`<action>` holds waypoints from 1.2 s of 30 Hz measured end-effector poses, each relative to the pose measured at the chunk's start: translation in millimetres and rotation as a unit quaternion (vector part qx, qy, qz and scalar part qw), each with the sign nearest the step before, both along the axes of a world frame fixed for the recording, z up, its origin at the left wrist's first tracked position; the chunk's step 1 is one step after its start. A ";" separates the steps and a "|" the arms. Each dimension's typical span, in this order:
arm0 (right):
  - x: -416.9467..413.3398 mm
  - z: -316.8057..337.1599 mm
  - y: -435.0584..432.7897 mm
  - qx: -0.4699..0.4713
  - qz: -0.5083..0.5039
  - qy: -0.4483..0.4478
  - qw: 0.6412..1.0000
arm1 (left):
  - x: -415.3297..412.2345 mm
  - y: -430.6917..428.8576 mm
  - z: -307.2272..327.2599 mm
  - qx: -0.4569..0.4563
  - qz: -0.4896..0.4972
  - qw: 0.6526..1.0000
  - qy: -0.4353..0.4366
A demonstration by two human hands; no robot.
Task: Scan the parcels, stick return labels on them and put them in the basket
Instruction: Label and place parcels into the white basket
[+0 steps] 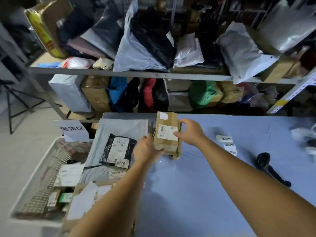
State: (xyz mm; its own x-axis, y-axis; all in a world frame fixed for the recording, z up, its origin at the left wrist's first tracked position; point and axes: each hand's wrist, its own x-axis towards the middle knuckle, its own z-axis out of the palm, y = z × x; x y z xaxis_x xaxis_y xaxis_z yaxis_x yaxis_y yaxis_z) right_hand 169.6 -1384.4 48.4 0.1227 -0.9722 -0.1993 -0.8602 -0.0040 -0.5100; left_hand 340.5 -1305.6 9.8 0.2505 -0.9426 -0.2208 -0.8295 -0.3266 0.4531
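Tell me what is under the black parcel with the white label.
The black parcel lies on a large grey mailer bag spread over the left end of the blue table. The bag's middle is covered by the parcel, and whatever is beneath the bag is hidden.

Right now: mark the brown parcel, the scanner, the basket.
brown parcel (166, 134): head view, shipping label on top face.
scanner (263, 161): head view, black head end.
basket (49, 171): head view, left mesh wall.

Brown parcel (166, 135) with white label (166, 132) on blue tablecloth (205, 177).
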 end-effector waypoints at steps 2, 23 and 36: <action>0.3 -17.4 -31.5 0.021 0.015 -0.003 1.000 | -15.6 -7.4 -12.0 0.003 0.060 0.998 0.023; -98.9 -70.8 -92.1 0.009 0.035 -0.166 0.985 | -104.1 -21.2 -28.3 -0.074 0.144 0.983 0.086; -294.4 -78.5 73.9 0.051 -0.115 -0.087 0.988 | -236.1 67.4 -66.0 -0.055 -0.008 0.978 0.202</action>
